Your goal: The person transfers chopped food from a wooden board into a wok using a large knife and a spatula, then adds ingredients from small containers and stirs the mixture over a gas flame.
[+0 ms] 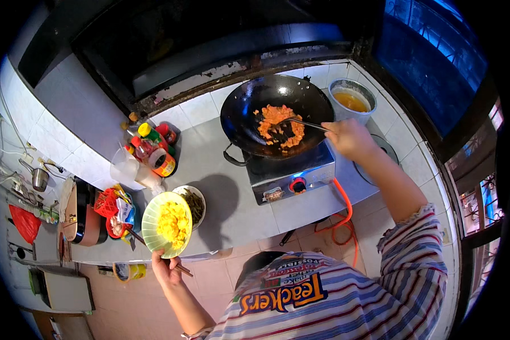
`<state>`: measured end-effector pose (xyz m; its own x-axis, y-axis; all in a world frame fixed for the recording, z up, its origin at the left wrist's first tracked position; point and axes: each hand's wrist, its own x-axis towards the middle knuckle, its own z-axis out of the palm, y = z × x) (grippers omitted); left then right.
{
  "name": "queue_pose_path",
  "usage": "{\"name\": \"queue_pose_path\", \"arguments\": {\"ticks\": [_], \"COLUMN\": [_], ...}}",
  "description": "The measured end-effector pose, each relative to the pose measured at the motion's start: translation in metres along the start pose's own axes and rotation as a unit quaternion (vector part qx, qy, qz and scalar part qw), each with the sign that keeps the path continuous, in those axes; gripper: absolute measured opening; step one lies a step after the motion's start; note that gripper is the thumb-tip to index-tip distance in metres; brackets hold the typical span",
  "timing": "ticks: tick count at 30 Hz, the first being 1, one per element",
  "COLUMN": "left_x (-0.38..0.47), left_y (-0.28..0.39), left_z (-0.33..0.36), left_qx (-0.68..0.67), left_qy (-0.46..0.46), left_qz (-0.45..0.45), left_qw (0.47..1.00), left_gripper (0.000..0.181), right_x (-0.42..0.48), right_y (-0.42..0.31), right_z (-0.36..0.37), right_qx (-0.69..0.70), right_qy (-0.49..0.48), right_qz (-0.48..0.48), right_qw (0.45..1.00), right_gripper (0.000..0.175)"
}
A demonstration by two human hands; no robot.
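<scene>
My left hand (166,268) grips a pale green dish (149,221) by its near rim. Yellow scrambled egg (173,225) lies in the dish. Wooden chopsticks (182,269) pass beneath it, held in the same hand. My right hand (349,137) is closed around the handle of a metal spatula (308,123), whose head is in the black wok (242,114). Chopped orange-red food (276,115), perhaps tomato, is spread over the wok's bottom around the spatula head. The wok rests on a gas stove (289,180) with a red-rimmed knob.
Behind the wok's right side stands a metal pot (352,117) of yellowish liquid. A round lid (384,148) lies below my right forearm. Bottles (155,144) crowd the left wall. A bowl of dark green food (197,204) touches or nearly touches the dish. An orange hose (344,199) hangs from the stove.
</scene>
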<state>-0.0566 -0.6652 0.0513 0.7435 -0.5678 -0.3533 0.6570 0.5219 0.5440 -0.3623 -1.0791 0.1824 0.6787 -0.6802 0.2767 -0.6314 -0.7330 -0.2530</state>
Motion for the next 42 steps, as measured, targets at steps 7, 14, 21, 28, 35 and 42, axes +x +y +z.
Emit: {"name": "queue_pose_path", "arguments": {"ticks": [7,14,21,28,35,42], "left_x": [-0.007,-0.008,-0.006,-0.012,-0.014,0.008], "left_y": [-0.013,-0.020,-0.028,-0.026,-0.029,-0.029], "left_z": [0.030,0.055,0.058,0.065,0.081,0.088], "left_qx": [-0.020,-0.028,-0.003,0.037,0.051,0.086], "left_qy": [0.014,0.008,0.053,0.063,0.092,0.027], "left_qz": [-0.003,-0.025,-0.007,0.014,0.027,0.021], "left_qw": [1.000,0.999,0.999,0.997,0.994,0.996], "left_gripper": [0.022,0.022,0.022,0.021,0.020,0.023], "right_x": [-0.015,0.016,0.061,0.182,0.149,0.058], "right_y": [-0.018,0.014,0.030,0.109,0.069,0.023], "right_z": [-0.051,-0.037,-0.003,-0.026,0.032,0.046], "right_qx": [0.030,-0.032,-0.197,-0.230,-0.073,-0.026], "right_qy": [-0.141,-0.023,0.002,-0.448,-0.192,0.055], "right_qz": [0.040,-0.026,-0.070,-0.044,-0.119,-0.172], "right_qw": [0.989,0.999,0.978,0.863,0.971,0.983], "right_gripper": [0.025,0.027,0.016,0.016,0.017,0.028]}}
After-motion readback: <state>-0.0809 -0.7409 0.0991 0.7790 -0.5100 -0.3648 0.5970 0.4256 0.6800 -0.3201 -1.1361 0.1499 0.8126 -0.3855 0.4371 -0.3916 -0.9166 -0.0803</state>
